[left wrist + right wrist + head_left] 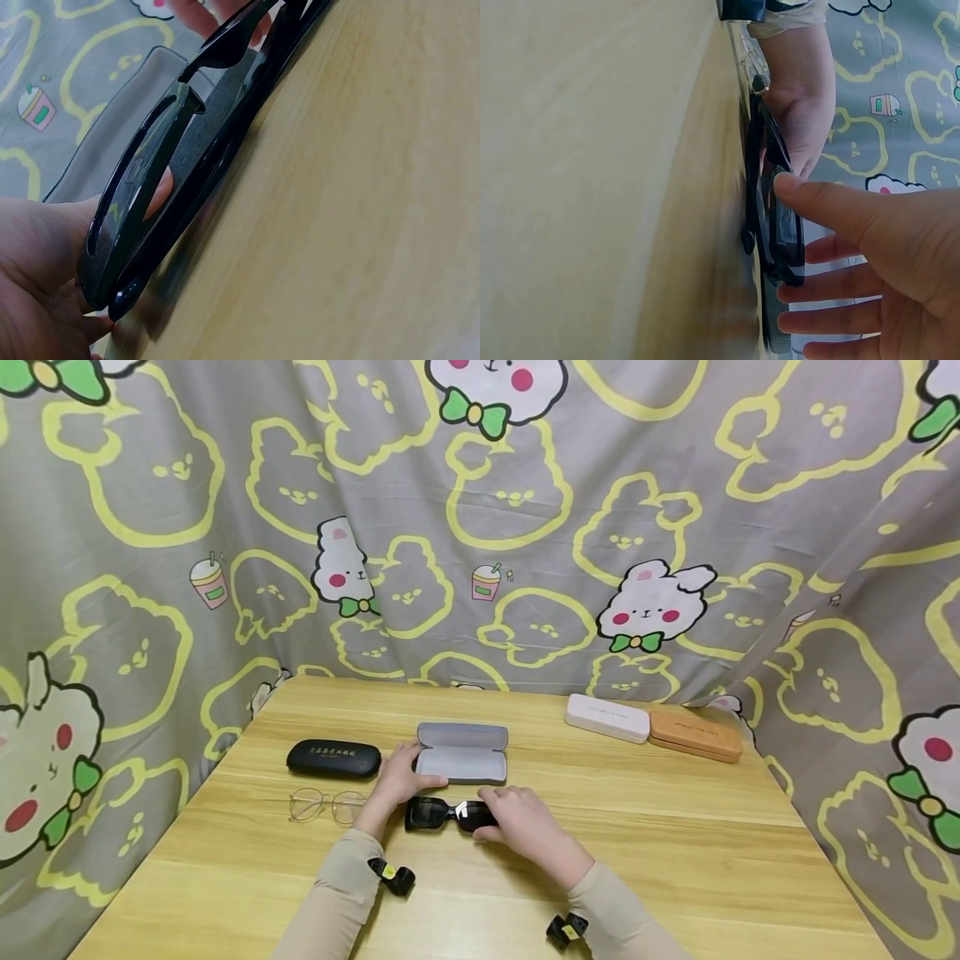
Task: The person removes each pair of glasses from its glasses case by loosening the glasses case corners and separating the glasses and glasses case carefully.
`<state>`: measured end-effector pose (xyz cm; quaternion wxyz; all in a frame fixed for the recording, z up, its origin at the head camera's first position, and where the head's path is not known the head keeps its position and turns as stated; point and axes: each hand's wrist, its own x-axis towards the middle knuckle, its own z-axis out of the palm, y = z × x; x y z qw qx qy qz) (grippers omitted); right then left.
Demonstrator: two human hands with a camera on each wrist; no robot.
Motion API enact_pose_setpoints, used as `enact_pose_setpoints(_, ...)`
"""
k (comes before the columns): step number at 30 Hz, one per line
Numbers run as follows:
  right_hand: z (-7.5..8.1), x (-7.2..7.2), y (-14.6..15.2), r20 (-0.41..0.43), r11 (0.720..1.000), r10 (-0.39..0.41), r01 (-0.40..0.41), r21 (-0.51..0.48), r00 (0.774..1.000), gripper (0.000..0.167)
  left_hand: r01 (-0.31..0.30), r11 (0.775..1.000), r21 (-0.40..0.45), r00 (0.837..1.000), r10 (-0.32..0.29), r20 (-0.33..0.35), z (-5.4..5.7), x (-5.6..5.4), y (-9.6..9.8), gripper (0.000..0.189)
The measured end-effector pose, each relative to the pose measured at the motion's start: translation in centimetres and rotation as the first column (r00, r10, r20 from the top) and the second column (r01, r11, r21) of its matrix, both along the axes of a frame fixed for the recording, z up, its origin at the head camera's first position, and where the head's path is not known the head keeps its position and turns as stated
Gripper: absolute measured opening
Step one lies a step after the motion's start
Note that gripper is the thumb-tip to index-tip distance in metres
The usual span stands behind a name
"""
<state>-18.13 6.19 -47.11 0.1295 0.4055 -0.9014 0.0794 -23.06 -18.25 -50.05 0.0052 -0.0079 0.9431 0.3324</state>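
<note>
Black sunglasses (452, 812) lie crosswise at the table (675, 877), just in front of the open grey case (463, 765); arms look folded. Resting fully or a touch raised: cannot tell.

Right hand (521, 821) at the sunglasses' right end: thumb on the near side, fingers on the far side, frame pinched between. Fingers fairly straight and spread in the right wrist view; firmness of the pinch can't be judged. Left hand (399, 775) grips the grey case at its left end, thumb on the front edge, other fingers round the side. Grey case has its lid tipped back, pale lining facing up.

Step in hand, as judged: taking hold of the sunglasses with 1 hand while the other steadies the grey case. Next move would call for a firmer pinch, frame kept level, arms kept folded, left hand keeping the grey case from sliding; left thumb sits close to the frame, so a knock is possible.

Further out: thin-rimmed eyeglasses (306, 806) left of the left forearm, black case (333, 758) closed behind them. Far right, 2 more closed cases end to end: white case (606, 718), orange-brown case (695, 735). Patterned curtain (405, 485) behind.
</note>
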Motion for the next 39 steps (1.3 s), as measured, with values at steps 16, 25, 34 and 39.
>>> enact_pose_setpoints(16, 1.6, -2.3, 0.7, -0.019, 0.989, -0.051, 0.048, -0.142, 0.998, 0.049, -0.004, 1.000, 0.013, 1.000, 0.004, -0.005, 0.0, 0.0, 0.1, 0.088)
enact_pose_setpoints(25, 2.9, -5.4, 0.8, -0.031, 0.955, -0.068, 0.056, -0.291, 0.997, 0.047, 0.002, 1.000, 0.005, 1.000, -0.002, -0.003, 0.0, -0.1, 0.0, 0.089)
enact_pose_setpoints(34, 2.6, -8.4, 0.3, 0.144, 0.950, -0.193, 0.222, -0.220, 0.971, 0.057, -0.010, 1.000, 0.008, 1.000, 0.010, 0.000, 0.0, -0.1, 0.0, 0.089)
enact_pose_setpoints(39, 2.2, -9.0, 0.2, 0.188, 0.952, -0.208, 0.243, -0.188, 0.960, 0.059, -0.009, 1.000, 0.010, 1.000, 0.009, 0.002, 0.0, -0.2, 0.0, 0.089)
